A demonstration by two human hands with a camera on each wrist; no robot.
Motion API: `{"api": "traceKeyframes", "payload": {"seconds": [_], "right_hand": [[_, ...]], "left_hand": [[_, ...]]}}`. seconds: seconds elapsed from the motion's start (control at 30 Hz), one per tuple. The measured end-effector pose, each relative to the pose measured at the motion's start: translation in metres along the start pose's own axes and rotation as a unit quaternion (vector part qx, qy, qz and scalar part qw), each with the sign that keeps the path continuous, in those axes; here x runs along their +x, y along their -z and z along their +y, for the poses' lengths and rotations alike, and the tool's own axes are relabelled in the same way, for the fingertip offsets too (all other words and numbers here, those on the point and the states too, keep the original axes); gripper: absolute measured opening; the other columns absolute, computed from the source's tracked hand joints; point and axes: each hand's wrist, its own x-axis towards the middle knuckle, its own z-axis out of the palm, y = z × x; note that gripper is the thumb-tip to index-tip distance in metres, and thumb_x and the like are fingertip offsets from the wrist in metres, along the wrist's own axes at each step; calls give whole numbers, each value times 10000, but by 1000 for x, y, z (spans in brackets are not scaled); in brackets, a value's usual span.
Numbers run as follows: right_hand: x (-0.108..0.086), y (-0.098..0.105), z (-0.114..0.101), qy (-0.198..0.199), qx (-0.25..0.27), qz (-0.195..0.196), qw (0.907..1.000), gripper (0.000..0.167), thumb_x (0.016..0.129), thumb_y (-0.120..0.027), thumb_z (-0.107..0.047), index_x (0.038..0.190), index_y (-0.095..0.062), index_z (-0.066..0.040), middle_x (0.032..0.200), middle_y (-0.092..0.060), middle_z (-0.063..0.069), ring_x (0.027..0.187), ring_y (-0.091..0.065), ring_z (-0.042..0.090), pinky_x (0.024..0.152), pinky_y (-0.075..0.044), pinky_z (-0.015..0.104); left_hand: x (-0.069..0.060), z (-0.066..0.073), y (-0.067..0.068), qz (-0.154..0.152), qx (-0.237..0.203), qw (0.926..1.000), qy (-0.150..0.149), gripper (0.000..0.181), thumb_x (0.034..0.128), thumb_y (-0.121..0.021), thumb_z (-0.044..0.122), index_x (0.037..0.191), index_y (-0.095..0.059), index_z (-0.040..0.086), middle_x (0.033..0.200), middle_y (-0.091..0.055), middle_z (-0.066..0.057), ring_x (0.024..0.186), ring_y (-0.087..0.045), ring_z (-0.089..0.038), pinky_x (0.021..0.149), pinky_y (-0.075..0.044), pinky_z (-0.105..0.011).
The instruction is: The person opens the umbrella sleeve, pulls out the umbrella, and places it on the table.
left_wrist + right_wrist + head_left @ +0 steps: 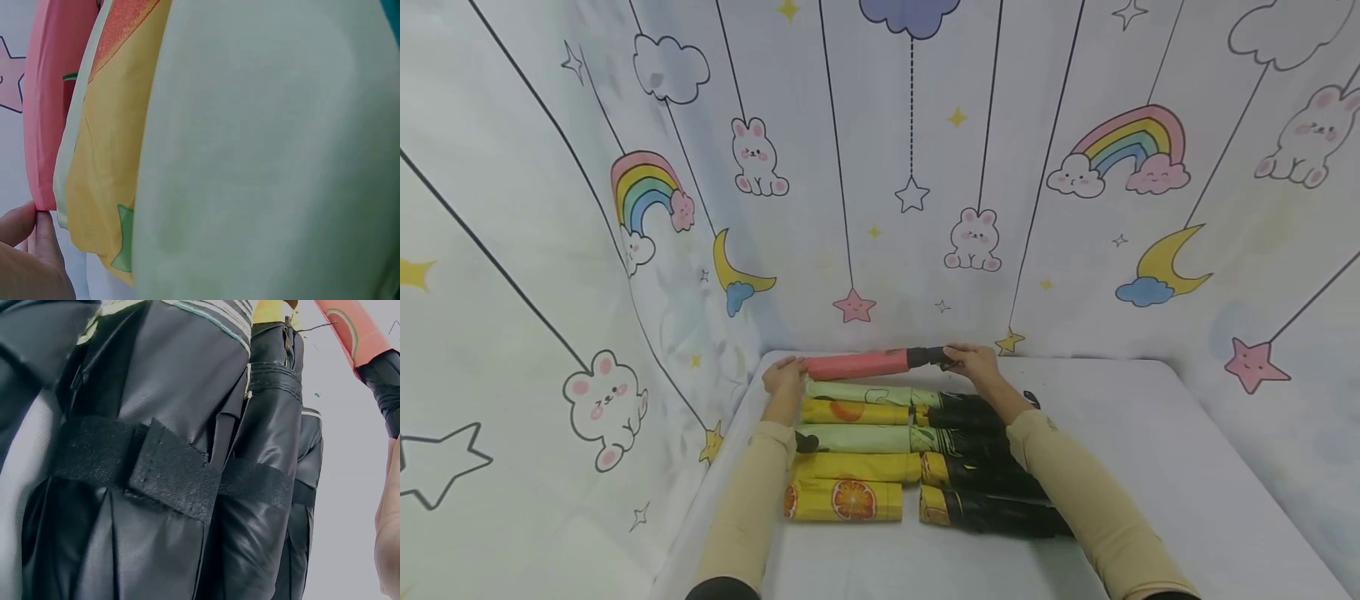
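A red fabric roll (pixel 857 365) with a black end (pixel 927 357) lies crosswise at the far side of the table. My left hand (pixel 784 377) pinches its left end between thumb and finger, as the left wrist view also shows. At the other side, my right hand (pixel 976 365) grips the black end; only part of that hand (pixel 389 519) enters the right wrist view. Just nearer than the red roll lies a pale green roll (pixel 857 393), then a yellow roll (pixel 857 412) with an orange print.
Nearer on the white table (pixel 1150 467) are another pale green roll (pixel 857 438), a yellow roll (pixel 857 467) and one with orange slices (pixel 880 502). Their black parts (pixel 1000 512) lie to the right, some with black straps (pixel 175 469). A cartoon-printed cloth (pixel 1060 250) hangs behind.
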Motion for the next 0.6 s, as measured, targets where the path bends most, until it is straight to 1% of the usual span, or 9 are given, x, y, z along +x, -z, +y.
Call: {"api": "traceKeyframes", "payload": {"seconds": [0.07,0.17,0.2,0.3,0.47,0.6], "right_hand": [[-1,1,-1,-49,-4,-13,10000,490,991,-750,-194,1385,-621,68,1440,-577,276,1176,-694,313,973,-600,326],[-1,2,0,-79,-6,-11,10000,492,991,-749,-193,1388,-619,67,1438,-579,276,1162,-696,303,982,-597,336],[-1,3,0,-92,-3,-5,10000,485,990,-751,-188,1381,-623,69,1428,-587,272,1147,-701,295,978,-599,336],[0,4,1,-65,-6,-8,10000,465,990,-748,-172,1364,-632,79,1399,-604,261,1079,-709,248,952,-610,323],[-1,6,2,-16,6,-58,10000,462,994,-741,-161,1366,-626,88,1388,-603,265,1049,-711,228,942,-614,316],[-3,7,1,13,44,-77,10000,446,996,-738,-156,1358,-633,83,1373,-613,262,1026,-713,212,920,-622,307]], "left_hand": [[-1,2,1,-31,-6,10000,-18,444,904,-651,-183,1335,-635,-74,1284,-693,-253,993,-762,-231,856,-637,-269],[-3,3,2,-67,20,9999,-74,443,902,-650,-186,1331,-635,-77,1287,-692,-255,1111,-727,-288,884,-632,-281],[-3,3,2,-62,41,9999,-79,437,904,-651,-182,1326,-638,-74,1282,-695,-251,1125,-721,-296,886,-631,-281],[-3,2,2,-3,0,10000,-53,419,906,-662,-173,1310,-648,-66,1278,-697,-248,1106,-728,-285,877,-633,-277],[-3,1,3,56,-322,9995,-27,418,887,-664,-201,1289,-648,-87,1272,-686,-278,1097,-728,-294,876,-635,-286],[3,-1,3,102,-385,9992,16,418,874,-674,-210,1273,-657,-87,1247,-694,-274,1010,-744,-254,849,-640,-277]]}}
